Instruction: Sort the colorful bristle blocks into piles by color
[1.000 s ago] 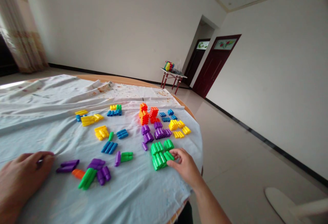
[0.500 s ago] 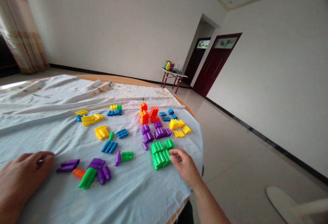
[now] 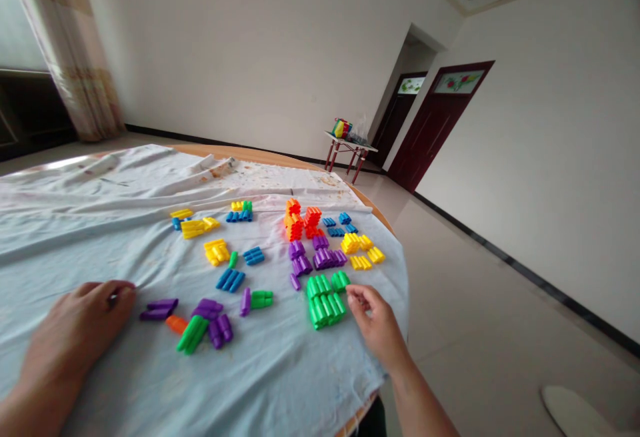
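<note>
My left hand (image 3: 83, 323) lies on the blue cloth at the left, its fingers curled in and no block visible in them. To its right are loose plastic tube-shaped blocks: a purple pair (image 3: 159, 309), an orange one (image 3: 177, 323), a green pair (image 3: 193, 335) and more purple ones (image 3: 220, 331). My right hand (image 3: 373, 320) is beside the right edge of the green block cluster (image 3: 326, 308), fingers bent and thumb close to them, nothing seen in the grasp. Whether its fingertips touch the nearest green block (image 3: 341, 281) I cannot tell.
Behind the green cluster stand purple (image 3: 327, 259), orange (image 3: 294, 223), yellow (image 3: 351, 243) and blue (image 3: 345, 218) groups. Blue blocks (image 3: 231, 280) and yellow blocks (image 3: 217, 252) lie scattered mid-table. A small table (image 3: 353, 145) stands by the far wall. A pale rounded object (image 3: 575, 410) is at lower right.
The view has turned a little to the left, so everything appears further right. Both hands keep nearly the same pose, and the blocks stay in the same arrangement.
</note>
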Demonstrator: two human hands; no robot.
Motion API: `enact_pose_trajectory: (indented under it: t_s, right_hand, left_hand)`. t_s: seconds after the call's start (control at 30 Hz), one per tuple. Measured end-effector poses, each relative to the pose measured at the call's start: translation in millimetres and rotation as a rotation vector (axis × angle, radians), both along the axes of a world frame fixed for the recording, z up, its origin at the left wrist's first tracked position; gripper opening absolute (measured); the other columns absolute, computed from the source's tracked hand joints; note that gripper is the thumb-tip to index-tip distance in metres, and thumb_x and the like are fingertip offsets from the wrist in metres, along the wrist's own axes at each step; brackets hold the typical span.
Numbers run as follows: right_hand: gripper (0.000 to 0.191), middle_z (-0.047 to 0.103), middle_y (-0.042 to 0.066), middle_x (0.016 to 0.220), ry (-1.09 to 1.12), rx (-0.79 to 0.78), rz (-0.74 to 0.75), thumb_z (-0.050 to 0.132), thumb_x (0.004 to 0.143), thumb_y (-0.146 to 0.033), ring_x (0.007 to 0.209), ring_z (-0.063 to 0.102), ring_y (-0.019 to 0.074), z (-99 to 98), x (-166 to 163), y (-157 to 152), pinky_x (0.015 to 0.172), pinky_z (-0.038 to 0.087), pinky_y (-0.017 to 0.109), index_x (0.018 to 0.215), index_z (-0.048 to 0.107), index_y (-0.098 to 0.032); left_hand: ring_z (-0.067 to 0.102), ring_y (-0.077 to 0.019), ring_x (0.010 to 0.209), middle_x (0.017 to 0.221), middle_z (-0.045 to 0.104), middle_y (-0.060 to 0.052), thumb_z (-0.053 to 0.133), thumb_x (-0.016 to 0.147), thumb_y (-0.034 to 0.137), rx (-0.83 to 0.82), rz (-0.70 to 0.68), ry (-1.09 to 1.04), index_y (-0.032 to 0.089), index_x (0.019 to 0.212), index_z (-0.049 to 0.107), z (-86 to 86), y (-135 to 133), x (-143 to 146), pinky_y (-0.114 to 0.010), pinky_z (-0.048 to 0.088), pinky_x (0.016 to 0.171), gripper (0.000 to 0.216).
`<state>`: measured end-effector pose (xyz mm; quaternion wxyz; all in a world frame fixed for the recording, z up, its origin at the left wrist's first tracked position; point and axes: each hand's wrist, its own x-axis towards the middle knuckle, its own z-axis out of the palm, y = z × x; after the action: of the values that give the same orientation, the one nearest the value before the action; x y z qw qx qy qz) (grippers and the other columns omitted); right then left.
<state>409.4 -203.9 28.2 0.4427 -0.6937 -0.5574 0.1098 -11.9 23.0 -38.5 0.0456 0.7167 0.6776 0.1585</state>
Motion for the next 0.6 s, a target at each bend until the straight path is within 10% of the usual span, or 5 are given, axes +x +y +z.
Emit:
enact_pose_trajectory:
  t_s: [0.3,0.6]
  right_hand:
    - [0.025,0.064,0.006,0.100,-0.266,-0.025,0.381,0.054,0.083,-0.014,0.097,0.057,0.0190,23.6,-94,54,0.089,0.045,0.033,0.106,0.063,-0.020]
    - [0.026,0.064,0.011,0.101,-0.588,-0.294,0.324,0.062,0.079,-0.020,0.102,0.054,0.0265,-3.1,-119,92,0.089,0.041,0.041,0.105,0.063,-0.018]
  left_hand:
    - [0.055,-0.0262,0.099,0.109,0.060,-0.012,0.021,0.086,0.048,-0.041,0.009,-0.009,0.019,0.102,0.063,37.3,-26,20,-0.037,0.042,0.089,0.053]
    - [0.055,-0.0255,0.098,0.107,0.061,-0.013,0.022,0.087,0.045,-0.024,-0.006,-0.038,0.018,0.100,0.064,43.0,-32,22,-0.036,0.043,0.085,0.052]
